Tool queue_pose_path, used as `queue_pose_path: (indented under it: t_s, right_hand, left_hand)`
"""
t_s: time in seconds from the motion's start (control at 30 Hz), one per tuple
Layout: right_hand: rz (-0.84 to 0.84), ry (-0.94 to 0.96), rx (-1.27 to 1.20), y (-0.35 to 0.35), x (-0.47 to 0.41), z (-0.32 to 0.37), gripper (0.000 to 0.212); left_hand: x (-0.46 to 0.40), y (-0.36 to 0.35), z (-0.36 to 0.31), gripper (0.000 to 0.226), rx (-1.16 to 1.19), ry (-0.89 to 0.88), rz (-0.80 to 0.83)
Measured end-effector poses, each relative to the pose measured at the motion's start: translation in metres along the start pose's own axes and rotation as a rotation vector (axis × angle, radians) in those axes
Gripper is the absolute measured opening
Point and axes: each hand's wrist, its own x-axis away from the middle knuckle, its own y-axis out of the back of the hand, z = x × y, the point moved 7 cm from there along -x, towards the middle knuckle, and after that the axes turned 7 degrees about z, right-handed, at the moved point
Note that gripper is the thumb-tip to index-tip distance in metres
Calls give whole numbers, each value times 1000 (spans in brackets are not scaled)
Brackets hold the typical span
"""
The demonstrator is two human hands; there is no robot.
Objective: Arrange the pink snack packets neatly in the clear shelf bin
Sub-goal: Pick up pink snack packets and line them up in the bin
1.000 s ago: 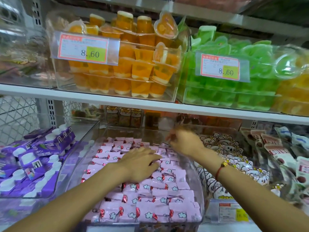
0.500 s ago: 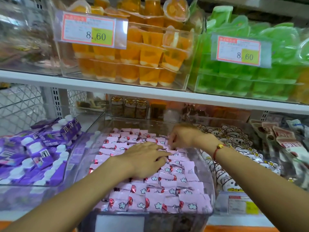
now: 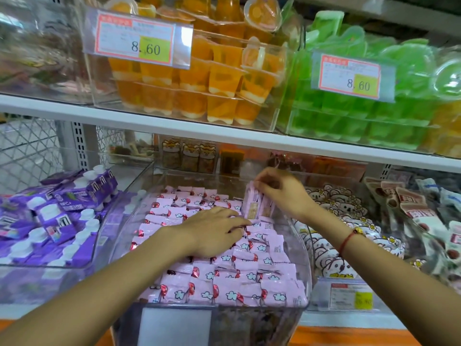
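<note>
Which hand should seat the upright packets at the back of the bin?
Right. The right hand already pinches the upright pink packets at the clear bin's back right; the left hand lies flat on the rows, steadying them.

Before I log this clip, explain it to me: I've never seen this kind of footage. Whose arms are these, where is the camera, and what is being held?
There is no machine here. A person wears a wide-angle camera on the head, looking down at their own hands in front of a shop shelf. The left hand rests flat on the pink snack packets filling the clear shelf bin. The right hand pinches a few packets stood on edge at the back right. Purple pouches lie in the bin to the left; orange jelly cups sit on the shelf above.
</note>
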Motion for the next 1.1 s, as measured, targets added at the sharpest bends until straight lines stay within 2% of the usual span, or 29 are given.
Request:
queue_pose_path:
  t_s: [0.1,0.17,0.27,0.33,0.43,0.57,0.67,0.73,0.8,0.87,0.93,1.1]
  right_hand:
    - [6,-6,163,3,2,-1,8]
    - [119,3,331,-2,-2,1,8]
    - [221,57,417,-9,-8,8,9]
    - [134,76,407,-7,-12,12,9]
    - [-86,50,311,6,-10,13,6]
    - [-210,53,347,15,2,14,8]
    - [-450,75,153,29,25,19,7]
    - [-595,39,27,36,44,20,6]
    - [-632,-33,-205,36,55,16,13]
    - [-590,-121,-494,30,57,10,12]
    - [-528,-227,-767,21,57,2,8]
    - [-295,-419,-1287,-2,59,-10,16]
  left_hand:
    - [2,3,0,43,72,0,-35]
    - [3,3,0,43,87,1,-50]
    - [3,4,0,43,90,-2,-58]
    - [2,4,0,43,100,-8,-59]
    - [2,5,-1,42,114,-19,-68]
    - [4,8,-1,42,179,-17,-66]
    - [7,15,2,44,408,35,-154]
    - [13,27,5,54,534,88,-322]
    - [18,40,3,67,636,64,-467]
    - [19,49,-1,79,750,-8,-527]
    - [21,56,-2,77,788,-52,-539]
    - [28,61,2,50,534,-90,-545]
